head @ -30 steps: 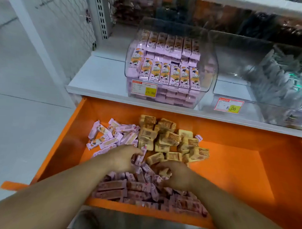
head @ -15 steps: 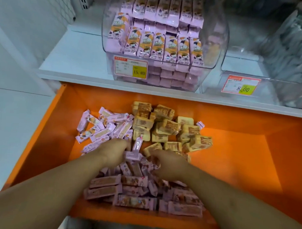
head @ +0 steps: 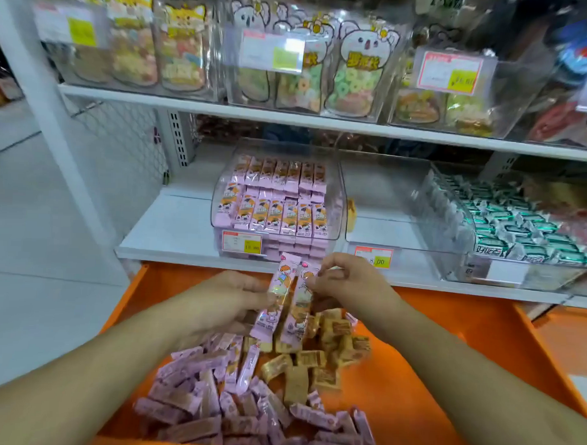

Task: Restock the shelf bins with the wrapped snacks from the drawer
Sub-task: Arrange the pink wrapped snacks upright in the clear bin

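Both hands are raised over the open orange drawer [head: 447, 344], just below the shelf edge. My left hand [head: 229, 300] holds a long pink wrapped snack [head: 276, 298] upright. My right hand [head: 350, 284] pinches a second pink snack [head: 299, 309] beside it. Several pink snacks [head: 212, 406] and tan wrapped snacks [head: 314, 363] lie heaped in the drawer. A clear shelf bin [head: 276, 201] straight behind the hands holds rows of the same pink snacks.
To the right stands a nearly bare clear bin [head: 379, 205], then a bin of green-and-white packets [head: 518, 227]. The upper shelf [head: 289, 117] carries bins of bagged sweets. A white upright post [head: 40, 90] and grey floor lie left.
Both hands have lifted out of the snack pile, each bringing up a pink snack. The view has tilted upward, now showing the upper shelf.
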`<action>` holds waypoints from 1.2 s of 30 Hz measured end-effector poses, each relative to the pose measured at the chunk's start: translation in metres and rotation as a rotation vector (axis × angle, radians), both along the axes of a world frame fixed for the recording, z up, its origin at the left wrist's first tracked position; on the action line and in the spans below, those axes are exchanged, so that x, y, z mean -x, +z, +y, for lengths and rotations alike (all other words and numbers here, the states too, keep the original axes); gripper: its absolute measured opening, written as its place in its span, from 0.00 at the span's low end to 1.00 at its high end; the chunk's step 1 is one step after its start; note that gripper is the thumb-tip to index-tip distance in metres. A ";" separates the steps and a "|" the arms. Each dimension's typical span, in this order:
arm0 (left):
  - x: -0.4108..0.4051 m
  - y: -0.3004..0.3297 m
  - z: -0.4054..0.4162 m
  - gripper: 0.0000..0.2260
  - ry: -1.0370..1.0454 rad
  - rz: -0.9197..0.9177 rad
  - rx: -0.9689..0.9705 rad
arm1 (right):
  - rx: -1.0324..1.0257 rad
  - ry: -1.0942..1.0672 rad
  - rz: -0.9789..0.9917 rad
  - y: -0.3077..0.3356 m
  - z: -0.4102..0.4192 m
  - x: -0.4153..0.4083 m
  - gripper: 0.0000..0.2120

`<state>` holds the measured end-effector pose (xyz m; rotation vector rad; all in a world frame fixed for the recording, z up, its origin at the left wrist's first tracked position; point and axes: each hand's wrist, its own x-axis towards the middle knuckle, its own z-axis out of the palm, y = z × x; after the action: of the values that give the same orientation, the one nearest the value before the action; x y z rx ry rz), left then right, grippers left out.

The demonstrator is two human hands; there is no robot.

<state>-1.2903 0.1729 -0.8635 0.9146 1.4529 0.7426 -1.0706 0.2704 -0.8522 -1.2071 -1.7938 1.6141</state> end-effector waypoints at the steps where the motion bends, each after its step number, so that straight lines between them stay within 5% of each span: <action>1: -0.005 0.012 -0.005 0.04 -0.005 -0.033 -0.015 | -0.005 -0.002 0.034 0.012 -0.005 -0.004 0.11; 8: -0.029 0.041 -0.017 0.26 0.049 -0.026 -0.123 | -0.018 -0.050 0.155 0.034 -0.020 -0.003 0.10; 13: -0.029 0.045 -0.010 0.09 0.125 0.003 -0.150 | -0.055 -0.064 0.061 0.039 -0.018 0.005 0.10; 16: -0.026 0.044 -0.001 0.09 0.176 -0.022 -0.163 | -0.329 -0.086 -0.212 0.049 -0.011 0.009 0.13; 21: -0.019 0.053 0.014 0.03 0.223 -0.085 -0.163 | -0.604 0.228 -0.199 0.058 0.000 0.013 0.42; 24: -0.013 0.051 0.021 0.07 0.236 -0.072 -0.173 | -0.668 0.326 -0.310 0.050 0.002 0.024 0.50; 36: 0.019 0.055 0.026 0.14 0.276 -0.051 -0.216 | -0.594 0.241 -0.256 0.051 0.013 0.070 0.42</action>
<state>-1.3095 0.1991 -0.8089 0.8586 1.4907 1.1370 -1.1407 0.2834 -0.8011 -0.9684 -2.4232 0.9354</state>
